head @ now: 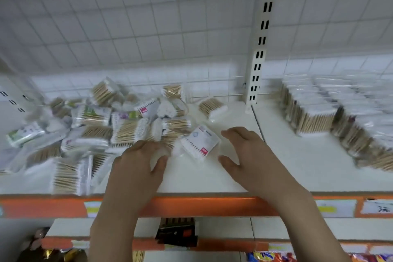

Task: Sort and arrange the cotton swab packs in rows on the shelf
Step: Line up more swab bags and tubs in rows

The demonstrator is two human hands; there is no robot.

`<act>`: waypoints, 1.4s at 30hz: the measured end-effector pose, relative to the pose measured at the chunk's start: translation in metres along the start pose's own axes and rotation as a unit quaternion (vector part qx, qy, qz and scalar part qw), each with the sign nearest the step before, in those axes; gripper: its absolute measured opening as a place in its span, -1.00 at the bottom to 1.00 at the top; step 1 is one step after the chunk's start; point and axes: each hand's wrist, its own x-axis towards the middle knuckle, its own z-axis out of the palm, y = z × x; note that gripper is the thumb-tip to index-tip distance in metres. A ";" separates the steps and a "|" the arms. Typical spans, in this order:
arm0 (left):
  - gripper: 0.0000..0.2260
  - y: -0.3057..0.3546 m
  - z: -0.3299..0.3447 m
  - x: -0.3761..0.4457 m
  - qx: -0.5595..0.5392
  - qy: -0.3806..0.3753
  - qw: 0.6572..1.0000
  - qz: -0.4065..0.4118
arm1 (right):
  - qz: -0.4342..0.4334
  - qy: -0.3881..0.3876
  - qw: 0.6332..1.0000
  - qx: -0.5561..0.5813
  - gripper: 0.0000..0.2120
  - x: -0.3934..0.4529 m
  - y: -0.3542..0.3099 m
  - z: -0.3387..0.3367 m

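1 white-fronted cotton swab pack (200, 142) lies tilted on the white shelf (297, 166), between both hands, at the right edge of the loose pile (102, 125). 1 more pack (212, 107) sits alone behind it, near the slotted upright (258, 53).

Pile: roughly 20 packs, jumbled, mixed labels (green, purple, red tags), wooden sticks showing; exact count not possible, blurred and overlapping.

Left hand (138, 161): fingers bent down onto the pile edge, fingertips hidden among the wrappers; cannot tell if it grasps a pack. Right hand (244, 155): fingers loosely curved, thumb out, grasping nothing, just beside the white-fronted pack, contact unclear.

Right of the upright: sorted packs (319, 110) in rows, at least 2 blocks, stood close together; count not readable.

Shelf front: 1 orange rail (202, 206) with 4 price labels visible. Lower shelf: 1 dark box (176, 233), colourful wrapped goods at both bottom corners.
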 end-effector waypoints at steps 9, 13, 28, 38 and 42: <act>-0.72 -0.003 0.029 0.024 -0.023 -0.032 0.999 0.015 | 0.065 -0.017 0.996 -0.052 -0.48 0.003 0.010 0.001; -0.68 0.000 0.038 0.037 0.000 -0.046 0.999 0.025 | 0.088 -0.014 0.995 -0.046 -0.48 0.009 0.023 0.001; -0.42 0.007 0.056 0.066 0.045 -0.119 0.992 0.026 | 0.142 -0.050 0.988 -0.045 -0.46 0.107 0.064 0.012; -0.60 0.006 0.049 0.065 -0.019 -0.094 0.995 0.029 | 0.211 -0.142 0.965 -0.062 -0.43 0.159 0.068 0.046; -0.58 0.003 0.046 0.066 -0.062 -0.070 0.995 0.040 | 0.240 -0.104 0.965 -0.014 -0.39 0.158 0.069 0.049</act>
